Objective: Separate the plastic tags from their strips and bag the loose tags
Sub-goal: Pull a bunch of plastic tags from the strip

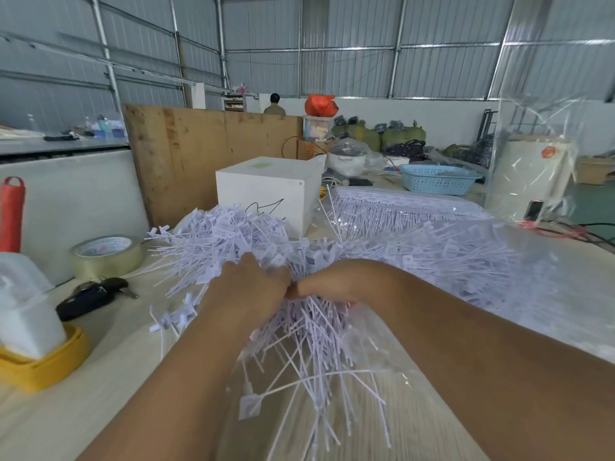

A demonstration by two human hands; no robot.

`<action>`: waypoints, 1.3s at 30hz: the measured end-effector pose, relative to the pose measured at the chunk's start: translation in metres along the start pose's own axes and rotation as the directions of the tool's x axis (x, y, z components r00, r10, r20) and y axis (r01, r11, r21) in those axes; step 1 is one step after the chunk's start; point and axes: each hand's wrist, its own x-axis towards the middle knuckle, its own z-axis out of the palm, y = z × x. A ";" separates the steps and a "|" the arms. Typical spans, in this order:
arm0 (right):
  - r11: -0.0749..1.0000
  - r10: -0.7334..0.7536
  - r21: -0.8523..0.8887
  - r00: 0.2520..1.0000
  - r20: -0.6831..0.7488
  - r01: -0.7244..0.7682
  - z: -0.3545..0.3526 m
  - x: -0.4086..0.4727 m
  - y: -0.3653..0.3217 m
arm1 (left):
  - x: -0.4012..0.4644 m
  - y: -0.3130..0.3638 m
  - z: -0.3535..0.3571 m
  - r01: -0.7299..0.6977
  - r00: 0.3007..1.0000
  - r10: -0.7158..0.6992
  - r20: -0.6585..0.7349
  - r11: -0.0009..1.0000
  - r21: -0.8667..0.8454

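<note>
A big heap of loose white plastic tags (pixel 226 241) covers the middle of the table. My left hand (pixel 248 287) and my right hand (pixel 332 282) meet in the heap and together grip a thick bundle of tags (pixel 316 331), whose thin tails fan down toward me. A clear plastic bag (pixel 499 271) lies to the right with many tags inside it. Its near edge spreads under the bundle. Behind the heap, tags still joined in strips (pixel 399 202) lie in a flat stack. My fingertips are hidden among the tags.
A roll of clear tape (pixel 106 256) and a set of keys (pixel 93 294) lie at the left, near a yellow tray (pixel 43 364) and a red tube (pixel 11 214). A white box (pixel 266 191), a blue basket (pixel 436 179) and a plywood board (pixel 199 151) stand behind.
</note>
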 end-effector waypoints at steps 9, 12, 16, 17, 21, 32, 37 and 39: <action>1.000 -0.006 -0.025 0.999 -0.049 0.005 0.012 0.002 -0.016 | 0.001 0.006 0.008 0.105 0.967 0.026 0.253 0.865 -0.490; 0.996 0.042 0.082 0.994 -0.104 -0.033 0.010 0.002 -0.013 | 0.001 0.018 0.008 0.268 0.943 -0.053 0.328 0.705 -0.657; 0.976 0.087 0.212 0.985 -0.150 -0.054 0.007 0.001 -0.009 | -0.002 0.025 0.013 0.251 0.951 0.008 0.309 0.564 -0.787; 0.971 0.099 0.233 0.981 -0.170 -0.057 0.007 0.001 -0.007 | -0.004 0.026 0.014 0.268 0.949 0.014 0.316 0.494 -0.827; 0.943 0.092 0.334 0.967 -0.238 -0.007 0.005 0.001 0.001 | -0.017 0.032 0.014 0.357 0.927 0.032 0.373 0.219 -0.908; 0.779 0.069 0.592 0.910 -0.409 0.207 -0.002 -0.002 0.013 | -0.017 0.025 -0.012 0.082 0.952 0.220 0.212 0.486 -0.870; 0.647 0.123 0.709 0.880 -0.460 0.280 -0.017 -0.014 0.006 | -0.008 0.011 -0.003 0.005 0.985 0.136 0.104 0.582 -0.813; 0.649 0.126 0.690 0.849 -0.513 0.320 -0.027 -0.019 0.002 | -0.006 0.005 0.005 0.048 0.950 0.204 0.234 0.647 -0.761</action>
